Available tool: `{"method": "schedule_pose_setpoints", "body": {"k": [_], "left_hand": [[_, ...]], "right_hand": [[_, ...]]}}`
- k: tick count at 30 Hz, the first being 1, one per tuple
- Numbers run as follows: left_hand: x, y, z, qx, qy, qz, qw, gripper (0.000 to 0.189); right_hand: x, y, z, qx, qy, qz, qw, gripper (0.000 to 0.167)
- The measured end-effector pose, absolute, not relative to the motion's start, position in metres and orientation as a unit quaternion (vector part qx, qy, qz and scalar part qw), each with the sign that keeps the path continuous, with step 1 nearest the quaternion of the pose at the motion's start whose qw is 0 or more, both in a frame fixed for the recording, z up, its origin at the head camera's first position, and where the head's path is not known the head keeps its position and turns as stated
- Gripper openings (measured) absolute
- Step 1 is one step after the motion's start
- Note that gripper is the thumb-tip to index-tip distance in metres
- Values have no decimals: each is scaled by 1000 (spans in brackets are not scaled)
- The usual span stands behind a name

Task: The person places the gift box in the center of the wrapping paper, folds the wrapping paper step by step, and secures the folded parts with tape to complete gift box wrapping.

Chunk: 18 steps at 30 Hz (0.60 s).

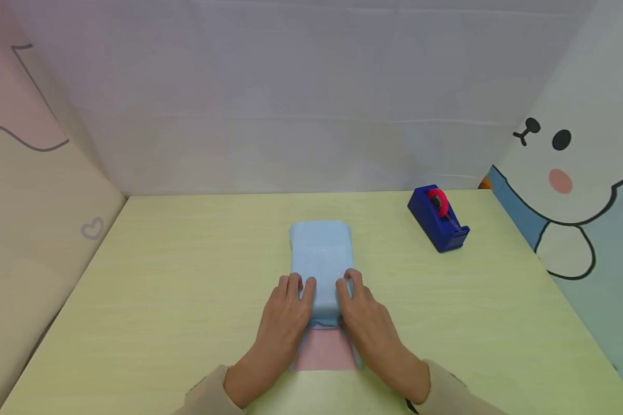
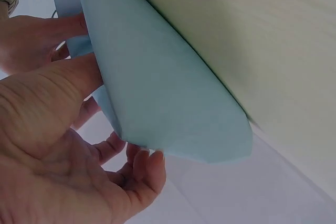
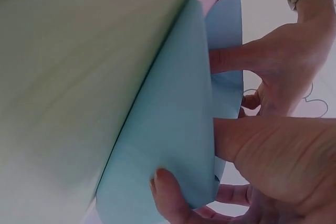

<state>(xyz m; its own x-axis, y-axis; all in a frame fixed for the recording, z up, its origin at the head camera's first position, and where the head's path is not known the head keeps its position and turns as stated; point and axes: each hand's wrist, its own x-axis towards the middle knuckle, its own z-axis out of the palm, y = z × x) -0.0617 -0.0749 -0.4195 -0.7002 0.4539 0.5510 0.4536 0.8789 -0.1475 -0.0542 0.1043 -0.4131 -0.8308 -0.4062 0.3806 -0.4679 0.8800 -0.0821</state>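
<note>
Blue-wrapped parcel [image 1: 322, 248] is gripped at near end by curled fingers of left hand [image 1: 282, 320] and right hand [image 1: 368, 323], body extended beyond fingertips; pink-faced flap [image 1: 325, 350] exposed between wrists. Side folds [image 1: 357, 358] probably best creased evenly by thumbs, parcel kept square.

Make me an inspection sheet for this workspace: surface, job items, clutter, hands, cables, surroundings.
Surface: pale yellow-green tabletop.
Job's things: light-blue package lying flat, with a pink paper face showing at the near end.
Clutter: blue tape dispenser with a red reel, toward the far right, apart from the package.
Left hand: holds the package's left side.
Right hand: holds its right side.
Cables: nothing seen.
Surroundings: whitish sheet behind, cartoon-printed panel on the right.
</note>
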Motion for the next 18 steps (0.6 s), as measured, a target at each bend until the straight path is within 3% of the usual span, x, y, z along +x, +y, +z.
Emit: {"method": "schedule_pose_setpoints", "body": {"k": [12,18], "left_hand": [[-55,-70,-420,-196,-941,-44,271,45],[-55,-71,-422,-198,-942,-58,265,47]], "right_hand": [[-52,104,-414,198,-958,98,181,85],[-54,105,-411,211,-955,102,183,80]]}}
